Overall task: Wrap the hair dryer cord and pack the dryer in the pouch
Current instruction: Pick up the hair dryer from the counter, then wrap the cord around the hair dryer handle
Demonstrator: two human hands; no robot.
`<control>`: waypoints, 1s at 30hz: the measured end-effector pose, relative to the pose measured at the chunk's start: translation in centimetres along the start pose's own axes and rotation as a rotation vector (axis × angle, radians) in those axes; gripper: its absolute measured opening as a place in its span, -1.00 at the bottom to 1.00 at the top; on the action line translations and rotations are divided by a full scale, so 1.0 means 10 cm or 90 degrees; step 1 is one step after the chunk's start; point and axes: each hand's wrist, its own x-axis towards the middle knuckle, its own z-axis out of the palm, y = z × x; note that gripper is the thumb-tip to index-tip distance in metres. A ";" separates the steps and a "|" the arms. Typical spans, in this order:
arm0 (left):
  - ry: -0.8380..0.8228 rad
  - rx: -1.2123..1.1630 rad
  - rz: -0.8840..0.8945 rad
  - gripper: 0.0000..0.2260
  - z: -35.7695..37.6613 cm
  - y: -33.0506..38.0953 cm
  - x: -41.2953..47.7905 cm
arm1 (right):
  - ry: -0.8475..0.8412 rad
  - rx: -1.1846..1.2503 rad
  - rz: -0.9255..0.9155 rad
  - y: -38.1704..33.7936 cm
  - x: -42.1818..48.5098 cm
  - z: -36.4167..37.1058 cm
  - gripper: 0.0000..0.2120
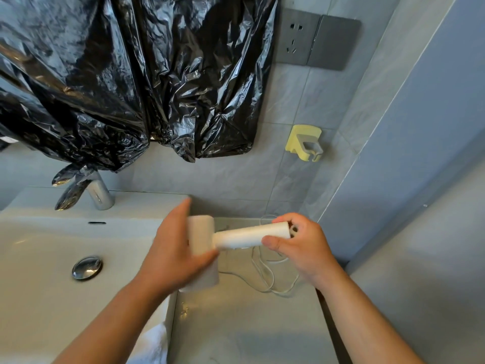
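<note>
A white hair dryer [236, 236] is held sideways above the counter beside the sink. My left hand [175, 248] grips its barrel-shaped head, covering most of it. My right hand [301, 245] curls round the end of the handle, thumb under and fingers over it. The thin white cord [265, 274] hangs from the handle end and lies in loose loops on the counter below. No pouch is clearly in view; a white cloth-like thing [154, 345] shows at the bottom edge under my left forearm.
A white sink [39, 258] with a chrome drain plug [86, 267] and faucet [98, 193] lies on the left. Black plastic sheeting [118, 74] hangs on the wall. A grey socket [295, 38] and a yellow wall holder [304, 143] are above the grey counter [249, 324].
</note>
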 end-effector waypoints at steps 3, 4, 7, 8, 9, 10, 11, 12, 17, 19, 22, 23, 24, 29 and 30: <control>-0.064 0.315 0.334 -0.35 0.06 0.15 -0.03 | -0.049 -0.095 -0.038 -0.23 -0.05 0.09 -0.64; -0.118 0.318 0.309 -0.41 0.06 0.20 -0.05 | -0.073 -0.104 -0.043 -0.31 -0.09 0.12 -0.64; -0.122 0.293 0.259 -0.56 0.07 0.25 -0.08 | -0.104 -0.125 -0.055 -0.49 -0.22 0.18 -0.64; -0.119 0.279 0.256 -0.57 0.05 0.25 -0.11 | -0.102 -0.135 -0.060 -0.53 -0.26 0.19 -0.64; -0.130 0.259 0.232 -0.57 0.03 0.26 -0.14 | -0.101 -0.122 -0.065 -0.55 -0.30 0.20 -0.62; -0.140 0.229 0.198 -0.57 -0.01 0.27 -0.16 | -0.102 -0.082 -0.060 -0.56 -0.33 0.20 -0.60; -0.144 0.182 0.157 -0.59 -0.04 0.28 -0.19 | -0.104 -0.025 -0.046 -0.56 -0.35 0.19 -0.57; -0.143 0.125 0.117 -0.65 -0.07 0.30 -0.22 | -0.102 0.027 -0.026 -0.56 -0.39 0.18 -0.57; -0.106 -0.036 0.010 -0.77 -0.14 0.30 -0.30 | -0.038 -0.011 -0.043 -0.42 -0.55 0.18 -0.82; -0.098 -0.091 -0.010 -0.75 -0.13 0.30 -0.32 | -0.012 -0.045 -0.062 -0.36 -0.58 0.21 -0.82; -0.087 -0.204 -0.052 -0.80 -0.04 0.30 -0.34 | -0.012 -0.095 -0.074 -0.24 -0.61 0.26 -0.86; -0.078 -0.247 -0.072 -0.79 0.00 0.31 -0.35 | -0.022 -0.099 -0.073 -0.20 -0.63 0.28 -0.88; -0.067 -0.289 -0.091 -0.76 0.04 0.32 -0.36 | -0.034 -0.107 -0.070 -0.15 -0.65 0.31 -0.92; -0.018 -0.445 -0.175 -0.60 0.34 0.24 -0.34 | -0.123 -0.256 -0.042 0.08 -0.72 0.31 -0.60; -0.009 -0.453 -0.178 -0.60 0.41 0.22 -0.34 | -0.145 -0.295 -0.039 0.12 -0.71 0.30 -0.50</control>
